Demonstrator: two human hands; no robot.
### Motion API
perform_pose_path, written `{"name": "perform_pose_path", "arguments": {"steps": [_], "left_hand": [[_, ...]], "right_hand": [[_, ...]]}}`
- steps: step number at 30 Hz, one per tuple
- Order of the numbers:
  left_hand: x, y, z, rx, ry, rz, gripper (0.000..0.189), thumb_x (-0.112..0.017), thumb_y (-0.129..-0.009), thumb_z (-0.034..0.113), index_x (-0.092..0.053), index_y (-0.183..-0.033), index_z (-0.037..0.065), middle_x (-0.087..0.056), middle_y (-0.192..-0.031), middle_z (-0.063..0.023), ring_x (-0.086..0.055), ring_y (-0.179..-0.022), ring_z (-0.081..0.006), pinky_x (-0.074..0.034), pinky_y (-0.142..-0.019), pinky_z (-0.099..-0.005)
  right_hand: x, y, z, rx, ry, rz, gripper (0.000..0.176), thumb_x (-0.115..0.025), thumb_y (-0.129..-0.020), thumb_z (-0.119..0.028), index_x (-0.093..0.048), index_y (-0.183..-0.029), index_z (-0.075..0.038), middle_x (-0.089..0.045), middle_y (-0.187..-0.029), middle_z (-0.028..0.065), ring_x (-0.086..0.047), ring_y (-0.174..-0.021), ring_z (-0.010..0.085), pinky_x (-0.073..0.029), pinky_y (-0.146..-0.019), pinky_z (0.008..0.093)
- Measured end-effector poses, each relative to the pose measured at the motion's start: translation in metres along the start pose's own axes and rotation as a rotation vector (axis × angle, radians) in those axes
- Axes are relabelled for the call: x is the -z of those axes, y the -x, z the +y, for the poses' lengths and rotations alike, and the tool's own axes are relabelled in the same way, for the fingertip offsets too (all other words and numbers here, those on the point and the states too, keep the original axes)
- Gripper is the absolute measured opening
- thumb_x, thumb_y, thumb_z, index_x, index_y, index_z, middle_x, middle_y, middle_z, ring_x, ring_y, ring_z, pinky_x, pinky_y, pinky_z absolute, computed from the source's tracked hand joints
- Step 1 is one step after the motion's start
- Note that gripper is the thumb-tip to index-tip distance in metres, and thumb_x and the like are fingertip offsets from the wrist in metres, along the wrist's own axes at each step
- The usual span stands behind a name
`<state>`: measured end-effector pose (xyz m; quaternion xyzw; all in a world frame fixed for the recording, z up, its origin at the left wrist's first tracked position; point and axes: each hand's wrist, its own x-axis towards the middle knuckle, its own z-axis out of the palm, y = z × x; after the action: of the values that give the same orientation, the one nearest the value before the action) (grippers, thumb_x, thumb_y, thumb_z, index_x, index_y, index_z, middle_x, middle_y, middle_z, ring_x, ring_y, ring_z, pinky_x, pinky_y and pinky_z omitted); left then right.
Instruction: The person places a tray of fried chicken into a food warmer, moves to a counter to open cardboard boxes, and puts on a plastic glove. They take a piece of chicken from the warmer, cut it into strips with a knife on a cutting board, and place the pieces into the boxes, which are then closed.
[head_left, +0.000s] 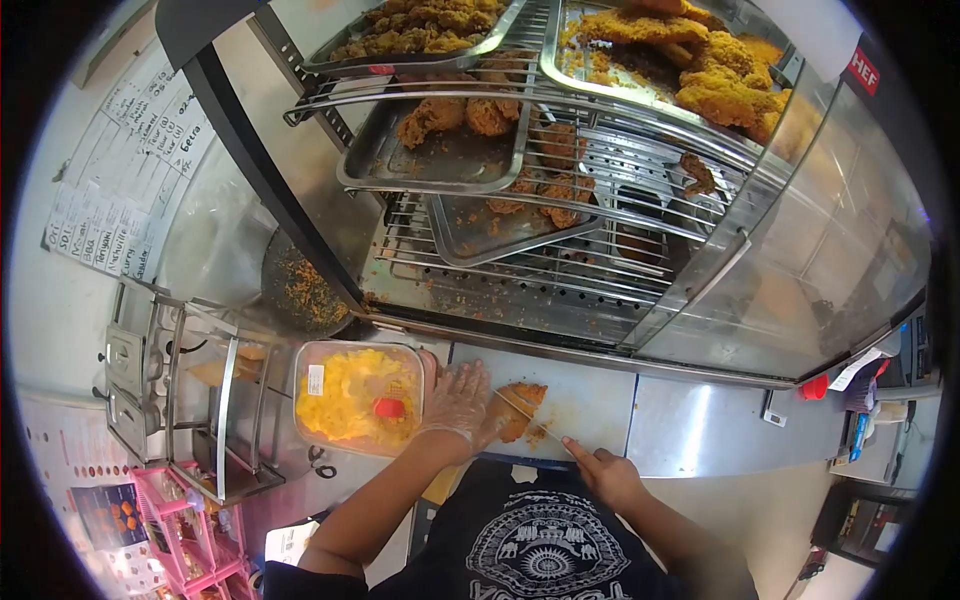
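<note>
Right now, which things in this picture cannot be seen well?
- Head view: the knife has its handle hidden inside the right hand.
- Head view: the gloved left hand covers part of the fried piece.
- Head view: the handwritten list is too small to read.
- Head view: the red label is cut off by the lens edge.

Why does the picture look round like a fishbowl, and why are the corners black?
Head view: a fisheye lens bends straight lines, so the wire racks curve and the corners go black; pale reflections haze the glass door; the middle, with the gloved left hand and the right hand holding the knife, is fairly sharp.
</note>
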<state>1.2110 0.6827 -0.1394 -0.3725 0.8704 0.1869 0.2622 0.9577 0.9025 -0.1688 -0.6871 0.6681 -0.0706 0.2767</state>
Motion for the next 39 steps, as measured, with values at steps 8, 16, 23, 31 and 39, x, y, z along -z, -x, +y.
{"name": "perform_pose_path", "arguments": {"steps": [8, 16, 23, 31, 39], "left_hand": [[-0.051, -0.001, -0.001, 0.003, 0.025, 0.224, 0.131, -0.082, -0.075, 0.061, -0.01, -0.164, -0.003, -0.009, -0.174, -0.023, -0.007, -0.161, -0.0387, -0.003, -0.131, -0.0526], [-0.082, -0.004, -0.004, 0.025, -0.017, 0.418, 0.118, -0.081, -0.081, 0.051, -0.016, -0.162, -0.005, -0.013, -0.172, -0.0258, -0.01, -0.16, -0.0421, -0.007, -0.13, -0.0552], [-0.084, -0.002, 0.005, 0.01, 0.092, 0.419, 0.127, -0.084, -0.079, 0.05, -0.007, -0.164, -0.005, -0.004, -0.173, -0.0277, -0.006, -0.16, -0.0446, -0.008, -0.129, -0.0559], [-0.081, 0.017, 0.005, 0.062, 0.113, 0.384, 0.124, -0.078, -0.081, 0.061, -0.013, -0.163, -0.006, -0.006, -0.172, -0.0292, -0.003, -0.16, -0.0454, -0.004, -0.129, -0.054], [-0.075, 0.015, 0.0, -0.176, 0.279, 0.779, 0.115, -0.079, -0.084, 0.05, -0.014, -0.163, -0.002, -0.011, -0.17, -0.0315, -0.014, -0.157, -0.0493, -0.012, -0.127, -0.0586]], "right_hand": [[0.002, -0.02, -0.009, 0.055, 0.041, 0.052, 0.07, -0.065, -0.096, -0.02, -0.04, -0.16, -0.037, -0.062, -0.079, 0.0152, -0.066, -0.058, 0.0364, -0.057, -0.054, 0.0476], [0.005, -0.032, -0.007, 0.094, 0.108, 0.133, 0.066, -0.065, -0.096, -0.019, -0.046, -0.158, -0.032, -0.061, -0.077, 0.0131, -0.065, -0.057, 0.0336, -0.056, -0.053, 0.0453], [0.017, -0.01, -0.004, 0.098, -0.037, 0.207, 0.065, -0.067, -0.098, -0.021, -0.045, -0.158, -0.032, -0.06, -0.076, 0.0117, -0.063, -0.057, 0.0337, -0.056, -0.054, 0.0462], [0.018, -0.013, -0.013, 0.068, 0.003, 0.176, 0.066, -0.067, -0.098, -0.022, -0.044, -0.158, -0.035, -0.061, -0.078, 0.0121, -0.063, -0.058, 0.0341, -0.057, -0.054, 0.0463], [0.03, -0.008, -0.014, 0.077, 0.025, 0.158, 0.064, -0.07, -0.095, -0.018, -0.05, -0.155, -0.031, -0.06, -0.077, 0.0106, -0.062, -0.059, 0.0323, -0.055, -0.055, 0.0441]]}}
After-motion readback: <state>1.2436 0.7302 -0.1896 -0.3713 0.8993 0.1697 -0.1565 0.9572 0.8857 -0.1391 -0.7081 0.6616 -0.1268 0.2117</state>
